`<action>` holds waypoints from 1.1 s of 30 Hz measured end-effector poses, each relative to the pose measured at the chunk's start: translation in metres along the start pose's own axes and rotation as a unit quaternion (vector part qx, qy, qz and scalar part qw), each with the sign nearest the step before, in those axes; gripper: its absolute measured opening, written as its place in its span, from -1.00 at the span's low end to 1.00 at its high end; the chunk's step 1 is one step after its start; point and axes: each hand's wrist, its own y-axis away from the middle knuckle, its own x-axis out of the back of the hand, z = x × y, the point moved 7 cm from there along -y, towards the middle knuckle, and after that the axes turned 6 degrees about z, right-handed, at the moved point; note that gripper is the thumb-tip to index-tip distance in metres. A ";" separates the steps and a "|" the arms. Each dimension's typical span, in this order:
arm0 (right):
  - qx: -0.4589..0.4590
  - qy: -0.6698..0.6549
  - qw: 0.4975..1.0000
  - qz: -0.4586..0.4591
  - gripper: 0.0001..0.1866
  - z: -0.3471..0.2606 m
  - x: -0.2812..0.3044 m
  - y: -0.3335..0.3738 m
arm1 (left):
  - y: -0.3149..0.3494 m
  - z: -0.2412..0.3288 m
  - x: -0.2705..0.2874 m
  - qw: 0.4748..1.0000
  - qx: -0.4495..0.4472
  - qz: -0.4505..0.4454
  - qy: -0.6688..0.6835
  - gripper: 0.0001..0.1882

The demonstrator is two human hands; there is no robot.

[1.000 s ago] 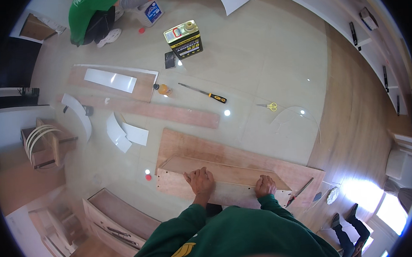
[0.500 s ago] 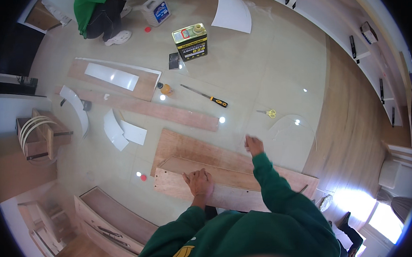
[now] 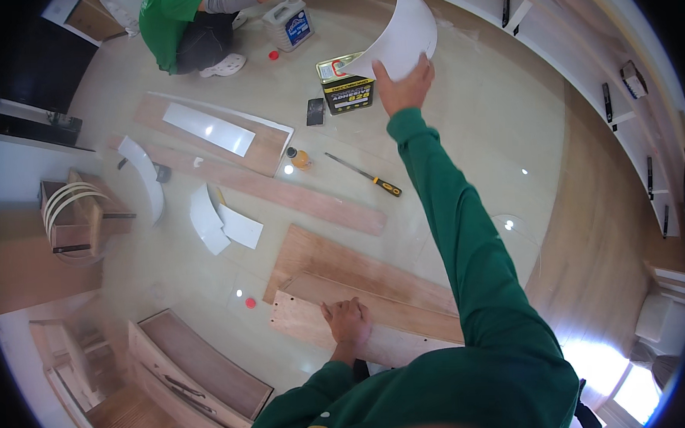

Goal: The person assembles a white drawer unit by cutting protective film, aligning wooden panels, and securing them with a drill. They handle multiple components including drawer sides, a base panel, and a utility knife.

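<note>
With my right hand [image 3: 405, 87], arm stretched far forward, I grip the near edge of a white flexible sheet [image 3: 406, 36], thumb and fingers apart along it. The sheet bends upward, its left corner passing in front of the top of a black and yellow adhesive can [image 3: 349, 97]. My left hand [image 3: 349, 322] is closed over the upper edge of a long, curved wooden box [image 3: 399, 335] close to my body. That box rests on a flat wooden board [image 3: 313, 250]. Part of the box is hidden by my right arm.
A co-worker in green [image 3: 174, 29] crouches at the far left, beside a grey jug [image 3: 288, 23]. A file with a yellow and black handle [image 3: 387, 187], a small orange bottle [image 3: 298, 159], a long plank [image 3: 279, 190] and white offcuts [image 3: 241, 225] lie on the floor. Shelving [image 3: 583, 70] lines the right.
My right hand has gone from above the board forward to the white sheet and taken hold of it. The sheet has lifted and curled. My left hand stays on the box.
</note>
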 end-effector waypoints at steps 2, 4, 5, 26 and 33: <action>0.002 0.032 0.999 0.026 0.11 -0.029 -0.014 -0.023 | 0.000 0.001 0.001 1.000 -0.004 0.009 -0.001 -0.76; -0.008 0.058 0.997 0.056 0.10 -0.049 -0.025 -0.044 | 0.000 0.000 0.000 1.000 -0.005 0.005 -0.007 -0.77; -0.017 0.055 0.998 0.030 0.03 -0.052 -0.036 -0.055 | -0.001 -0.002 -0.001 1.000 0.002 -0.010 -0.004 -0.75; 0.231 0.475 0.849 0.015 -0.54 -0.196 0.298 -0.449 | 0.002 0.023 -0.005 0.996 -0.045 0.011 0.069 -0.75; -0.124 0.063 0.990 -0.002 -0.62 -0.167 0.406 -0.384 | 0.013 -0.010 0.004 0.998 -0.017 0.045 0.033 -0.77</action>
